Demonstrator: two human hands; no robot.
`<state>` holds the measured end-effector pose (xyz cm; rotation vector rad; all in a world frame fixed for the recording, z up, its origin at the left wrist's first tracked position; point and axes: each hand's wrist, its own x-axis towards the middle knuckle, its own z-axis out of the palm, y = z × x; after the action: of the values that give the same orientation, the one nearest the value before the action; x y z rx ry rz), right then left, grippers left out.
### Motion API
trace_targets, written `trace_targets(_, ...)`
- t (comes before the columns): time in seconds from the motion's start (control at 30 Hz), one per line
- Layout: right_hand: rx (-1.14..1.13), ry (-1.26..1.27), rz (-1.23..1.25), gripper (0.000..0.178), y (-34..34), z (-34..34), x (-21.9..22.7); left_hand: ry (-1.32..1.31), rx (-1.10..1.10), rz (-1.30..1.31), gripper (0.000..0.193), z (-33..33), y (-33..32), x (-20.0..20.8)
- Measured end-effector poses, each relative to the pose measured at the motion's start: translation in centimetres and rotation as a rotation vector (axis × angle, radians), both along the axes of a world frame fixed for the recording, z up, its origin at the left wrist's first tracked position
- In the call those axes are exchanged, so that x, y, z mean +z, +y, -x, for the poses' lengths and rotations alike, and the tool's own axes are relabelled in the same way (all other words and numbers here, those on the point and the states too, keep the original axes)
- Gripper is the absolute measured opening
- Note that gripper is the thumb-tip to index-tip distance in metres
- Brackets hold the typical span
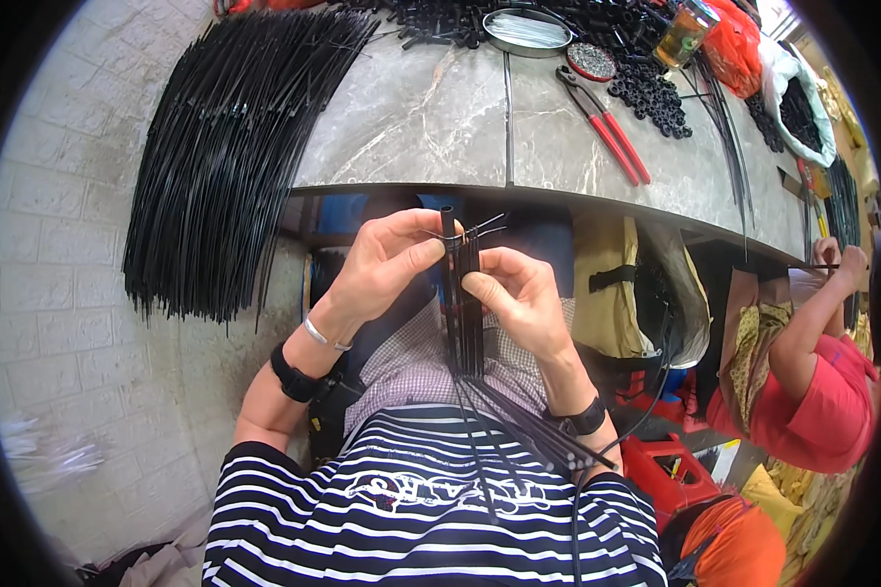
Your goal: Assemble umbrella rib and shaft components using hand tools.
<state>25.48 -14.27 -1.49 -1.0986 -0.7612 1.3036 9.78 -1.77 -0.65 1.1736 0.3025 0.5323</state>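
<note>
Mid-frame, the left hand [387,262] and right hand [521,298] pinch the black strip bundle [468,342], partly covering its upper end, where thin strands [491,230] cross too finely to trace.

Wht ltrs [447,493], on striped shirt [401,548], mostly illeg.

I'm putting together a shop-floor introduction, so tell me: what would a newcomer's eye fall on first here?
Probably the big sheaf of thin black strands, spread across the left end of the grey table and overhanging its edge. Next, in the middle, the left hand and right hand hold a small bundle of black rods. The red-handled pliers also stand out, lying on the tabletop right of the seam.
</note>
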Motion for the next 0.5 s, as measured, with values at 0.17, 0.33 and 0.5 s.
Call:
trace_targets(0.17,0.038,0.075,-0.054,0.019,0.2,-0.2,-0.6,0.038,-0.035,-0.169,0.029,0.0,0.7,0.6)
trace_targets(0.33,0.182,0.196,-0.079,0.021,0.7,-1.4,-1.0,0.002,0.037,-0.044,0.025,-0.5,-0.7,1.1)
trace_targets(0.5,0.329,0.377,-0.211,0.021,1.1,-2.5,-1.8,-0.023,-0.105,-0.022,0.025,-1.2,-0.8,1.5)
